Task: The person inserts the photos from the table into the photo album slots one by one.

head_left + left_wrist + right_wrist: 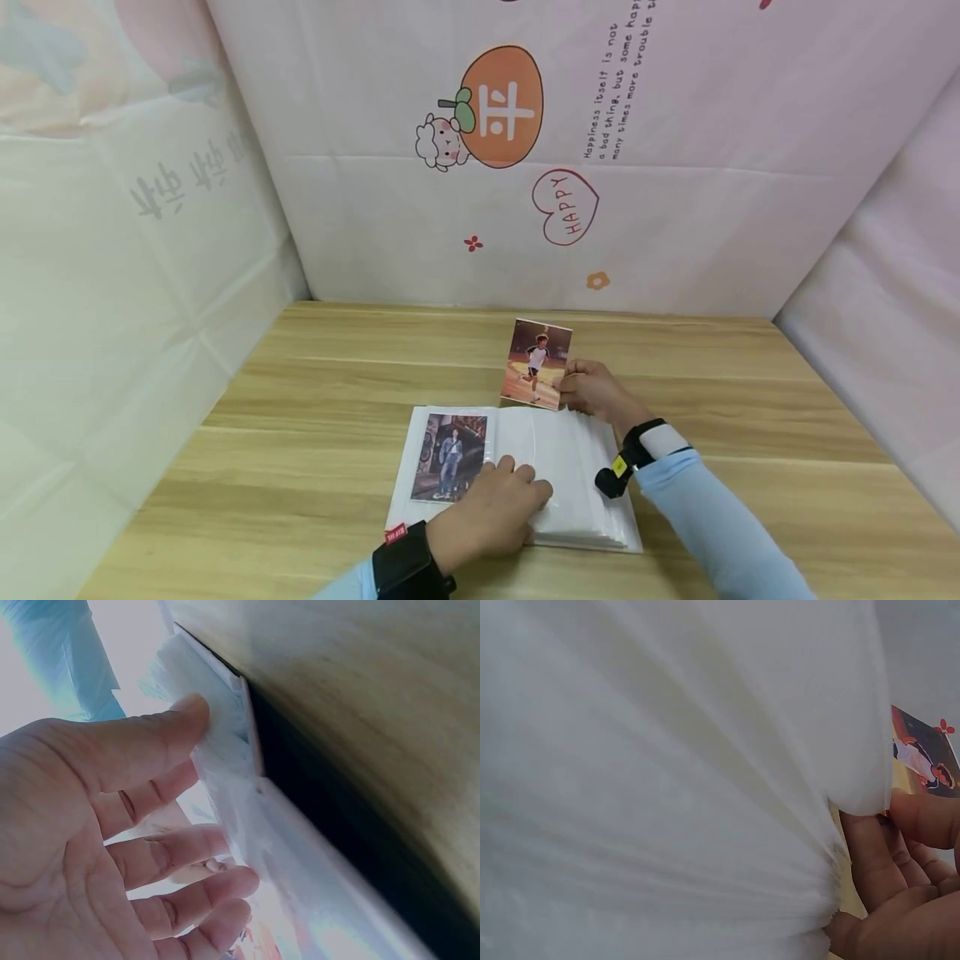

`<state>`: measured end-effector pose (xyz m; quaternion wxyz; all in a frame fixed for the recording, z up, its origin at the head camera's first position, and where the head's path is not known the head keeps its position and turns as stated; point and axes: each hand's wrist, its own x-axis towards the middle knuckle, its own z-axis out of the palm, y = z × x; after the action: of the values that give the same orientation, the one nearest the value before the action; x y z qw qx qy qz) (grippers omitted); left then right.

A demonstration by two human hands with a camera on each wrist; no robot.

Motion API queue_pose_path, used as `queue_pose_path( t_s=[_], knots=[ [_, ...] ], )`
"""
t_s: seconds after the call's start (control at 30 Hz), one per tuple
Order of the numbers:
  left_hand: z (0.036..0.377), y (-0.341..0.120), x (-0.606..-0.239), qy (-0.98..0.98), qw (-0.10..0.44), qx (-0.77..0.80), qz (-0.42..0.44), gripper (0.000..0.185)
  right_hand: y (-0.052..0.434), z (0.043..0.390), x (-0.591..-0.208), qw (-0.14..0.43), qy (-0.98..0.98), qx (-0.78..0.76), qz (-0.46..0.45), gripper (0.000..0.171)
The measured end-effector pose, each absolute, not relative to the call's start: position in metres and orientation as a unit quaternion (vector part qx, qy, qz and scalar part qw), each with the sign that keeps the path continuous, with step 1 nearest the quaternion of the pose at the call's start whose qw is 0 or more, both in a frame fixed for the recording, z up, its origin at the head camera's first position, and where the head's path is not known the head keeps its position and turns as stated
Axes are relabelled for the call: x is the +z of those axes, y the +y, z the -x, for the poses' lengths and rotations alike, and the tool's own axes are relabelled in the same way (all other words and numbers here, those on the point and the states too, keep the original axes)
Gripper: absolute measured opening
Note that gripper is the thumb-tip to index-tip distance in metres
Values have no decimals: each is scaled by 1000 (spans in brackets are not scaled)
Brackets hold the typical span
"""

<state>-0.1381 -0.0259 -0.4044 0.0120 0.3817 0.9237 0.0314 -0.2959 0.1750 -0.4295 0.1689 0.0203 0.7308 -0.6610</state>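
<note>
A white photo album [577, 475] lies open on the wooden table [300, 400]. Its left page holds a photo of a standing person [450, 457]. My left hand [491, 508] rests flat on the album's middle, fingers straight on the clear sleeves [225, 750]. My right hand [592, 387] pinches the lower right edge of a loose photo of a runner [536, 362], held upright just beyond the album's top edge. In the right wrist view the white pages [667, 787] fill most of the frame, with the runner photo [922, 757] and my fingers [900, 862] at the right.
Pale printed cloth walls [525, 167] close in the table on the back, left and right. Bare wood lies to the left and right of the album.
</note>
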Motion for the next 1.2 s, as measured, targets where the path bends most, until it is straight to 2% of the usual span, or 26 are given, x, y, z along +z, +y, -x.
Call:
queue_pose_path(
  t_s=[0.43,0.77,1.03,1.2],
  knots=[
    [137,-27,-408,922,-12,26,-387,33,160,296,-430,158,705,-691,14,16],
    [137,-26,-407,924,-4,29,-381,32,161,296,-435,163,736,-656,30,15],
    [136,-26,-405,925,0,32,-378,32,175,299,-434,177,768,-616,3,15],
    [135,-26,-407,926,-5,28,-376,36,187,300,-435,187,759,-624,-12,31]
  ],
)
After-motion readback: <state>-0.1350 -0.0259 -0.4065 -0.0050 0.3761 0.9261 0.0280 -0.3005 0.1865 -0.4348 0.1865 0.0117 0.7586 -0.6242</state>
